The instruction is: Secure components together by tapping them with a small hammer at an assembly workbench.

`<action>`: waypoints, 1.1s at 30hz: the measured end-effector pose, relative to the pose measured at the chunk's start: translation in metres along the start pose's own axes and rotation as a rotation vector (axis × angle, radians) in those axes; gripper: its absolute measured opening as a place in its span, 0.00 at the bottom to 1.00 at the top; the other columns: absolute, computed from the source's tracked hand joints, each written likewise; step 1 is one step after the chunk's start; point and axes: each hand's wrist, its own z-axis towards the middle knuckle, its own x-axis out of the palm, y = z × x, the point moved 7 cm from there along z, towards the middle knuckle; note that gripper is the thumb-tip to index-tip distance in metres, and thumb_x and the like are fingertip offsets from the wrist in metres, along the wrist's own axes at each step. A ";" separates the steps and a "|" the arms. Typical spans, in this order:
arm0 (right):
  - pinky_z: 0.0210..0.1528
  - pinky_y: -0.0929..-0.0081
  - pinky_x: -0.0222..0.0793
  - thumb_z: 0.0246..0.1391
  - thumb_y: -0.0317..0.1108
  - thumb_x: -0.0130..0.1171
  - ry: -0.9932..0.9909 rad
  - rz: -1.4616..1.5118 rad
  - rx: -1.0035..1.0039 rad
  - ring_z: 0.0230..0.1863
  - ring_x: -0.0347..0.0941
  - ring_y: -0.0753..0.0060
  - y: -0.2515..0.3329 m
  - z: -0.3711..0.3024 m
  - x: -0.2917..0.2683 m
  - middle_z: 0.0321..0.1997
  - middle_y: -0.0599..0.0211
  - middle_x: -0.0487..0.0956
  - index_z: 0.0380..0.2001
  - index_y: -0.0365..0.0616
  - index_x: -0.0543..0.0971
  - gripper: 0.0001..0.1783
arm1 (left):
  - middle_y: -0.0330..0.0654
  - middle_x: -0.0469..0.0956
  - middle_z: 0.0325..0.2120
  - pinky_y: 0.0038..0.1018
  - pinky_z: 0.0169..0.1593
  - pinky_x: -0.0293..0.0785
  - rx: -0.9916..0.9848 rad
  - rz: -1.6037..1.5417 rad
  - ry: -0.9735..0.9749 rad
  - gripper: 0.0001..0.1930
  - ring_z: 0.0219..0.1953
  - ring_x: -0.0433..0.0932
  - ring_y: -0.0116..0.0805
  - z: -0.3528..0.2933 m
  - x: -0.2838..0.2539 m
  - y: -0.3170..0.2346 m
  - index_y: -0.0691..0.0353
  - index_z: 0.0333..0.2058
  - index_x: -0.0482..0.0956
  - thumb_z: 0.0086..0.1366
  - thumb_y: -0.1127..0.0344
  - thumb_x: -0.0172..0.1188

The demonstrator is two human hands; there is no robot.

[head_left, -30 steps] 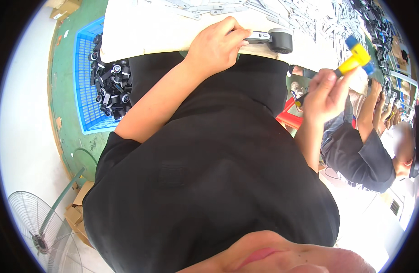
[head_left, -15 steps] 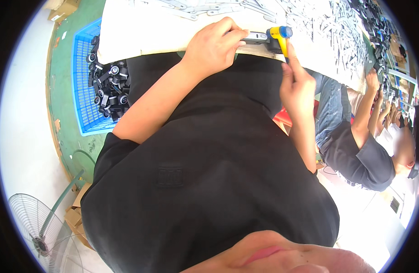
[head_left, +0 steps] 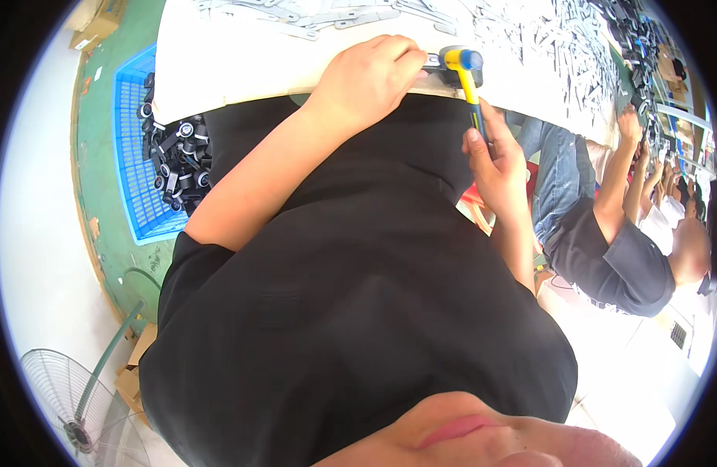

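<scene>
My right hand (head_left: 499, 152) is closed round the dark handle of a small hammer (head_left: 465, 70) with a yellow head and a blue face. Its head sits at the right end of a flat grey metal piece (head_left: 433, 62), close to the table's front edge. My left hand (head_left: 372, 78) is closed on the other end of that piece, and the fingers hide most of it. Under the hammer head shows a small black block (head_left: 449, 78); the hammer partly covers it, so I cannot tell whether they touch.
The pale-covered table (head_left: 218, 70) bears many flat metal strips (head_left: 545, 62) at its far side and right. A blue crate (head_left: 133, 156) of black parts with round ends (head_left: 183, 156) stands at my left. A fan (head_left: 78, 428) is lower left. Another person (head_left: 623, 249) sits to my right.
The hammer and my right hand have shifted a little left and down, and more of the handle shows. My left hand now covers more of the metal piece.
</scene>
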 end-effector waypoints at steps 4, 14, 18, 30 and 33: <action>0.25 0.85 0.67 0.73 0.26 0.50 -0.051 -0.062 -0.118 0.21 0.68 0.87 0.021 -0.010 -0.014 0.33 0.69 0.80 0.69 0.36 0.69 0.23 | 0.40 0.80 0.35 0.32 0.38 0.81 0.071 -0.020 0.016 0.09 0.36 0.83 0.41 -0.006 0.009 0.008 0.62 0.37 0.82 0.57 0.72 0.72; 0.33 0.74 0.70 0.71 0.26 0.52 -0.143 -0.544 -0.337 0.26 0.73 0.71 0.041 0.002 -0.002 0.26 0.61 0.76 0.73 0.39 0.66 0.29 | 0.39 0.77 0.32 0.30 0.33 0.78 0.121 0.014 -0.067 0.09 0.33 0.80 0.38 -0.006 0.011 0.012 0.65 0.34 0.82 0.54 0.76 0.72; 0.32 0.77 0.72 0.72 0.24 0.50 -0.248 -0.461 -0.514 0.26 0.73 0.80 0.041 -0.004 0.000 0.27 0.67 0.77 0.73 0.34 0.64 0.29 | 0.39 0.77 0.32 0.30 0.33 0.78 0.115 0.003 -0.062 0.09 0.32 0.80 0.38 -0.005 0.013 0.012 0.65 0.34 0.82 0.55 0.75 0.72; 0.32 0.78 0.70 0.71 0.25 0.53 -0.160 -0.549 -0.272 0.25 0.71 0.80 0.047 -0.008 0.008 0.25 0.65 0.76 0.71 0.42 0.70 0.27 | 0.38 0.74 0.30 0.33 0.36 0.79 0.127 0.022 -0.102 0.07 0.33 0.80 0.37 -0.013 0.008 0.007 0.62 0.32 0.82 0.54 0.73 0.71; 0.29 0.77 0.67 0.70 0.25 0.54 -0.456 -0.254 -0.490 0.22 0.67 0.79 0.033 -0.029 -0.010 0.25 0.63 0.74 0.73 0.43 0.67 0.30 | 0.38 0.75 0.30 0.33 0.36 0.78 0.134 0.032 -0.093 0.08 0.33 0.80 0.37 -0.012 0.010 -0.007 0.62 0.32 0.82 0.54 0.73 0.71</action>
